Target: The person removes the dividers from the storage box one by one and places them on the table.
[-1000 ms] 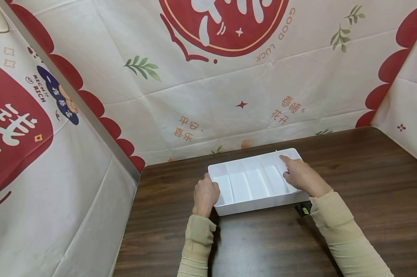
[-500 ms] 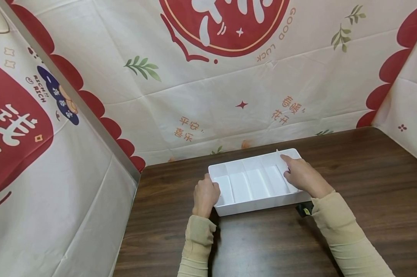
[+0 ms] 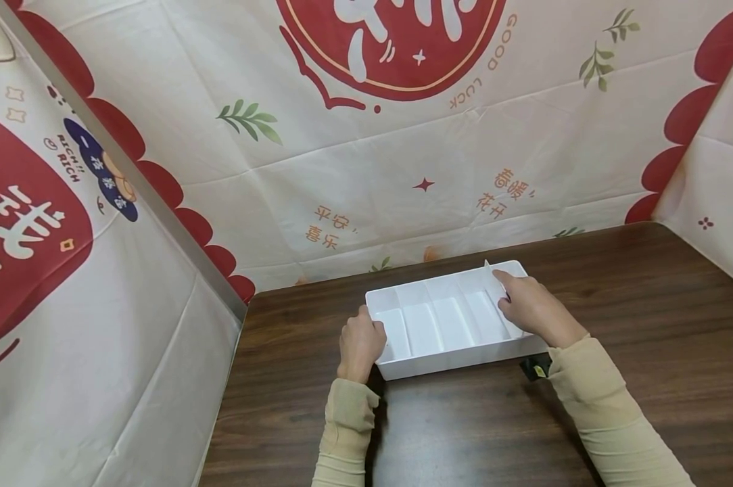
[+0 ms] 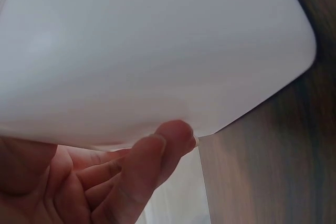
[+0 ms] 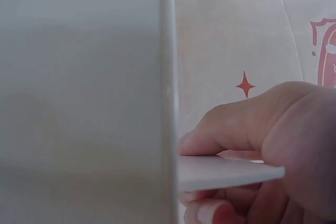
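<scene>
A white divided tray [image 3: 458,358] sits on the brown table with several compartments across its length. My left hand [image 3: 362,343] grips its left end, thumb over the rim; in the left wrist view the fingers [image 4: 176,132] curl against the tray's outer wall. At the right end, my right hand [image 3: 537,308] reaches over the tray and pinches a thin white divider [image 5: 226,172] between thumb and fingers. The divider's far corner pokes slightly above the back rim. Its lower part is hidden inside the tray.
The wood-grain table [image 3: 464,433] runs back to a printed cloth wall [image 3: 366,176], with another cloth panel [image 3: 153,325] along the left. A small black object [image 3: 533,367] shows under the right wrist, in front of the tray.
The divider's far corner has risen slightly above the back rim, and the right hand has shifted very little. The left hand and tray stay in place.
</scene>
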{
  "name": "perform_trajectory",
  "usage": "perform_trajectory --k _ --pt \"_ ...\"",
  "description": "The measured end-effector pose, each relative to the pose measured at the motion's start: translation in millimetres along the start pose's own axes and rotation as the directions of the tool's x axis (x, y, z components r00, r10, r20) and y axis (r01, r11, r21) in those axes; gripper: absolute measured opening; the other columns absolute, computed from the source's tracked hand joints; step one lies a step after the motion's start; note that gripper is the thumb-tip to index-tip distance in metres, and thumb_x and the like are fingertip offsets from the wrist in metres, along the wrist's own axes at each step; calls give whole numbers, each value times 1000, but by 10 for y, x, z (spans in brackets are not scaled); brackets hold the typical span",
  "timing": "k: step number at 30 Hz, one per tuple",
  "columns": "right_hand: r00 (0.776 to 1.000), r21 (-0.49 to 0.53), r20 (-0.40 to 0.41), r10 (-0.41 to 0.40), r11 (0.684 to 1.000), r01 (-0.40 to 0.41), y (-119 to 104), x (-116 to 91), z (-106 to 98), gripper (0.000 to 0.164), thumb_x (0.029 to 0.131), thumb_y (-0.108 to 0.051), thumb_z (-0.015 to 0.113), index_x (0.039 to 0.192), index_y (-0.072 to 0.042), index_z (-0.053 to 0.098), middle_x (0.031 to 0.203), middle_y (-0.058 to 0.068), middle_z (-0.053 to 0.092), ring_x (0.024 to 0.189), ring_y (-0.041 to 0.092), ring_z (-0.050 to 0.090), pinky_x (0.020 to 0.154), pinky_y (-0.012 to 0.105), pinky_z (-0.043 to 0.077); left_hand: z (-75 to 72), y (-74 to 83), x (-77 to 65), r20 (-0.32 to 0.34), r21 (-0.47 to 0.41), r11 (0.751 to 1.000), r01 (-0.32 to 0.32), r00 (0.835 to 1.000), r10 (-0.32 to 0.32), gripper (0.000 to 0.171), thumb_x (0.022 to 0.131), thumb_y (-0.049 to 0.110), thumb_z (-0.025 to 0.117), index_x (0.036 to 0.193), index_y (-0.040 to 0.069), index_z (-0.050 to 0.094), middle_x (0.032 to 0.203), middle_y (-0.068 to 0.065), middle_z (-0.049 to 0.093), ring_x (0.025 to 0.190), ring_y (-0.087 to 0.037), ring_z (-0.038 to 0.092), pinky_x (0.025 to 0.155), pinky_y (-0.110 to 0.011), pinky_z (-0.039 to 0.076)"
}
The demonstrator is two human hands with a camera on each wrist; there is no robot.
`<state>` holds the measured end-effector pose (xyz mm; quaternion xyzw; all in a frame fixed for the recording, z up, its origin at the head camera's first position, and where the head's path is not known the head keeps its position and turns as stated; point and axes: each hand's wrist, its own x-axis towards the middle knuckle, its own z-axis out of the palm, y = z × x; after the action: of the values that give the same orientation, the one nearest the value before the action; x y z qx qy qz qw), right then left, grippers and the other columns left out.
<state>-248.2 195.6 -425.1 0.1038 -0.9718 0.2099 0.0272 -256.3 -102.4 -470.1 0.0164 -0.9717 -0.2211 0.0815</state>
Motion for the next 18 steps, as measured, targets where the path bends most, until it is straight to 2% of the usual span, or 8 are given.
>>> perform_trajectory --k 9,16,18 --pt "1000 12 -14 -5 1000 5 -10 -14 -22 52 85 -4 54 133 11 39 96 28 63 72 25 52 66 42 44 0 -5 2 -3 -10 1000 -3 1000 3 34 88 18 51 115 -1 56 82 -19 66 65 -28 62 52 -40 46" --pt "999 20 -43 -20 1000 21 8 -25 -51 51 85 -3 53 132 11 41 84 20 64 66 22 50 59 36 42 -7 -2 -3 -5 -8 1000 -9 1000 9 33 88 18 52 115 -2 56 81 -19 66 65 -28 62 52 -40 45" --pt "999 19 -45 -24 999 25 6 -27 -52 51 85 -3 52 132 11 41 87 22 64 67 23 50 60 37 42 -7 -2 -3 -5 -8 1000 -10 1000 9 33 88 18 51 115 -2 56 81 -18 66 64 -27 61 52 -40 45"
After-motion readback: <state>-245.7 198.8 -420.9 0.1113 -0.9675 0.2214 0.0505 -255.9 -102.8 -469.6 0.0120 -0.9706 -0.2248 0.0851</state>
